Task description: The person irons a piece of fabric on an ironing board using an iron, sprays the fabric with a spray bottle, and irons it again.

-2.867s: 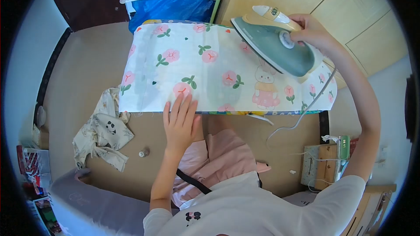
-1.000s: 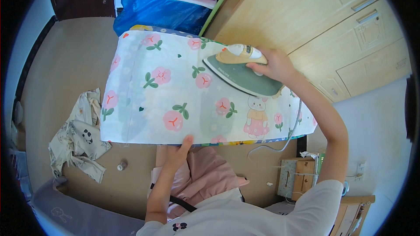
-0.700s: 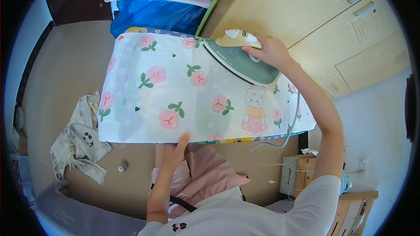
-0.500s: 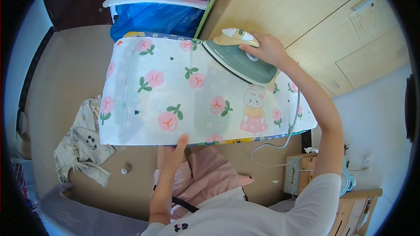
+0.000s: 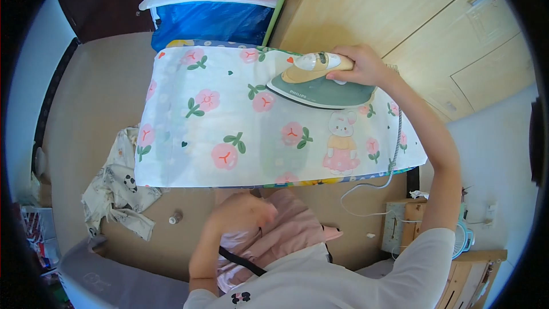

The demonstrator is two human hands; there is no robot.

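Observation:
My right hand point(image 5: 360, 66) is wrapped round the yellow handle of a green iron point(image 5: 320, 88), which rests on a white cloth at the upper right of the board, its tip pointing left. The cloth point(image 5: 251, 137) has pink flowers and a rabbit figure and covers an ironing board point(image 5: 320, 182), whose patterned cover shows along the edges. A grey cord point(image 5: 396, 143) runs from the iron over the board's right end. My left hand point(image 5: 246, 212) is below the near edge, apart from the cloth; its fingers are blurred by motion.
A crumpled panda-print cloth point(image 5: 123, 186) and a small bottle point(image 5: 175, 217) lie on the floor at the left. Behind the board are a blue plastic cover point(image 5: 211, 22) and a green pole point(image 5: 282, 6). Pale cabinets point(image 5: 400, 11) stand at the right. Near the wall is a wooden box point(image 5: 413, 212).
My left hand has let go of the cloth's near edge and dropped back toward my lap. The iron has turned so that it lies more level across the cloth.

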